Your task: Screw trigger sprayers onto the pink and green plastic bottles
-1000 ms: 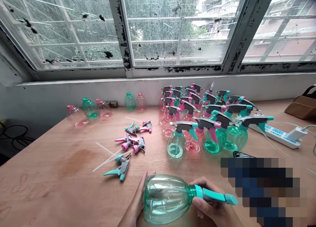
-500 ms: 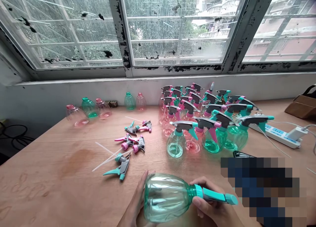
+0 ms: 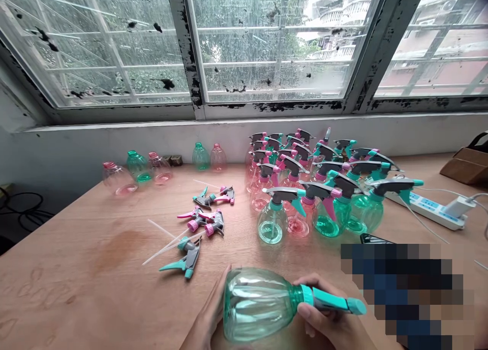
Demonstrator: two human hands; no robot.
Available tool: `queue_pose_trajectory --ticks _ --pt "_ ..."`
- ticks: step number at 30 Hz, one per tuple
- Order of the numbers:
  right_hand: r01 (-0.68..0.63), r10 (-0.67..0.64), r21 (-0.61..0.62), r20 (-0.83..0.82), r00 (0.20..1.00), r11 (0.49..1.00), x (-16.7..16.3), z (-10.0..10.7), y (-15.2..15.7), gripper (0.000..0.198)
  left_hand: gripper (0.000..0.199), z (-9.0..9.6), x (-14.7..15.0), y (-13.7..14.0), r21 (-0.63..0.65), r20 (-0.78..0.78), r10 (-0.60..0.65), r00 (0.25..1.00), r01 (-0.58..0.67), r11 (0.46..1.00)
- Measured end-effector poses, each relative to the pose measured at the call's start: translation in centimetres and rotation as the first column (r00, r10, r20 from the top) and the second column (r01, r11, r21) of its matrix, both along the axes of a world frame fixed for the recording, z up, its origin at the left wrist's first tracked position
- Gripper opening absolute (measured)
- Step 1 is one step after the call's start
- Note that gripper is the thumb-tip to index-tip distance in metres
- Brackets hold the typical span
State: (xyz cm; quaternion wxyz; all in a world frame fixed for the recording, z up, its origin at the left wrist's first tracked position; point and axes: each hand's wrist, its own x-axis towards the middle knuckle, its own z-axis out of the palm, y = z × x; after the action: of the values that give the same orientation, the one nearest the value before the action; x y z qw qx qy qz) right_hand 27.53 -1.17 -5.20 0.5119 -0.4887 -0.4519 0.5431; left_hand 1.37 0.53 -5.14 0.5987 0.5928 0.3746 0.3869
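A clear green spray bottle (image 3: 259, 304) lies on its side in the air between my hands, its base to the left and its turquoise and grey spray head to the right. My left hand (image 3: 208, 314) cups the base end, with some fingers hidden behind the bottle. Around the collar and spray head, my right hand (image 3: 324, 314) has its thumb in front and its other fingers behind. Beyond them on the table lie loose spray heads with white tubes, among them a turquoise and grey spray head (image 3: 187, 256) and a pink and grey spray head (image 3: 215, 223).
Many pink and green bottles with spray heads, such as a green one (image 3: 272, 223), stand close together at the back right. Headless bottles (image 3: 139, 166) stand at the back left. A white power strip (image 3: 427, 208), a phone (image 3: 373, 238) and a brown bag (image 3: 467, 162) are on the right.
Almost nothing differs. The bottle and both hands stay in nearly the same place, with only a very slight shift.
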Motion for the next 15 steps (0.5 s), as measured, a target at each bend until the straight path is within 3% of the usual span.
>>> queue_pose_trajectory --ticks 6,9,15 --pt "-0.019 0.019 -0.011 0.008 1.0 1.0 -0.03 0.09 -0.01 0.041 0.107 0.88 0.09 -0.15 -0.096 -0.007 -0.011 1.0 0.011 0.995" --pt "-0.026 0.026 -0.014 -0.01 1.0 1.0 -0.03 -0.08 0.02 0.041 0.115 0.68 -0.16 -0.11 -0.082 0.032 -0.034 0.999 0.036 0.996" --pt "-0.015 0.015 -0.012 -0.02 1.0 1.0 -0.08 0.08 -0.01 0.041 0.108 0.49 -0.25 0.02 -0.048 0.053 -0.043 0.998 0.045 0.998"
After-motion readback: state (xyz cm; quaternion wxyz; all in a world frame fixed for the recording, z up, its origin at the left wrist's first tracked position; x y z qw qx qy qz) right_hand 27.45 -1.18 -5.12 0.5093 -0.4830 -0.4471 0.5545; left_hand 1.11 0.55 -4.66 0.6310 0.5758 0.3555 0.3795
